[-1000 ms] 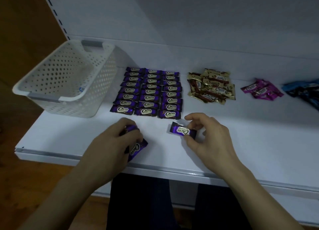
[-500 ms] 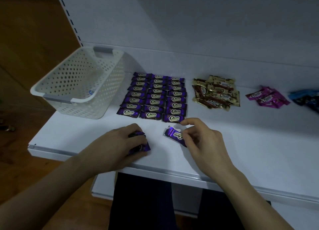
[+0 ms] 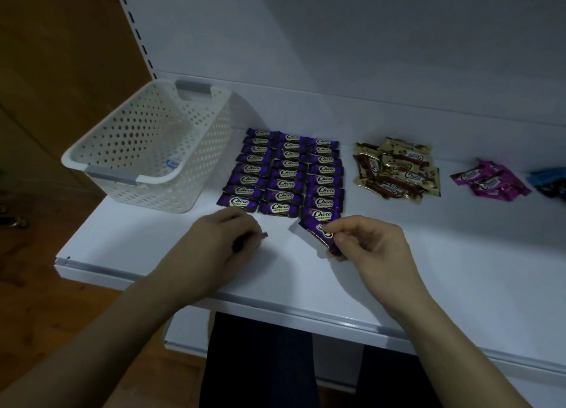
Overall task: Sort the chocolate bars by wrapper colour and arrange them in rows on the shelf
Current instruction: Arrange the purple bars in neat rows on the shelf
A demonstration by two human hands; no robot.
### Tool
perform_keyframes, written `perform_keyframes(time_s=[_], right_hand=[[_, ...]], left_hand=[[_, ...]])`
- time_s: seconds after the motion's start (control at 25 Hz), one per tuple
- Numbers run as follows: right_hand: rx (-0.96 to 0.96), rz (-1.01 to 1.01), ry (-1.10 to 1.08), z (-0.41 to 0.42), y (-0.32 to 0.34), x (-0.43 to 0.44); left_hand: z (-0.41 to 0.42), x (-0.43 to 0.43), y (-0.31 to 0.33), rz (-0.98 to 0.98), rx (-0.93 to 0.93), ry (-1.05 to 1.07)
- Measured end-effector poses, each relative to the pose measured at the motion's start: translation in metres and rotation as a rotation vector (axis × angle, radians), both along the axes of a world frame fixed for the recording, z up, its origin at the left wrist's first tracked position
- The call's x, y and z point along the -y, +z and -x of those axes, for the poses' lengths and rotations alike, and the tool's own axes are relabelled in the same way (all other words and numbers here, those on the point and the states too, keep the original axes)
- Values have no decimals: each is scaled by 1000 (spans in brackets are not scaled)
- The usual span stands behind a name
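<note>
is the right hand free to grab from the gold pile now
Probably not yet: the right hand pinches a purple bar, though the bare shelf between it and the gold pile leaves the way open.

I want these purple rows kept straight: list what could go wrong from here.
The right hand pinches a tilted purple bar right by the front of the rows; setting it down could nudge them crooked. The left hand grips a mostly hidden bar; it might slip toward the shelf edge.
</note>
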State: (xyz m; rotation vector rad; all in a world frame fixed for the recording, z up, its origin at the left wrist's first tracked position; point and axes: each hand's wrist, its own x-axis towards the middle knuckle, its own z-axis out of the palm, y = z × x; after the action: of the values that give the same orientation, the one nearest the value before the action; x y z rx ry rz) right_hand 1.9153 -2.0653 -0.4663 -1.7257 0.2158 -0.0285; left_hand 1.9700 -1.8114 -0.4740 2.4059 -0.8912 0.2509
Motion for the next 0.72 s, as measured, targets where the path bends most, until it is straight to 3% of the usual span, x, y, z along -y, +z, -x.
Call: perform_keyframes(time_s=[0.08,0.16,0.24,0.32,0.44,0.56,0.72], right_hand=[[-21,-75,53,-2,7,-3],[-17,-110,112,-5,11,-10],[14,-56,122,-11,11,-21],[75,81,115,-19,10,-33],[194,343,143,-36,9,-49],[298,493,236,-52,8,-62],[336,584,521,-57,-4,-82]], left_hand=[[7,1,9,367,-247,237],[14,5,15,862,-643,456],[23,10,19,1329,-1025,500],[29,12,20,1598,-1298,421],[30,12,19,1716,-1419,371],[28,9,20,1780,-1394,349],[27,0,19,1845,-1313,270]])
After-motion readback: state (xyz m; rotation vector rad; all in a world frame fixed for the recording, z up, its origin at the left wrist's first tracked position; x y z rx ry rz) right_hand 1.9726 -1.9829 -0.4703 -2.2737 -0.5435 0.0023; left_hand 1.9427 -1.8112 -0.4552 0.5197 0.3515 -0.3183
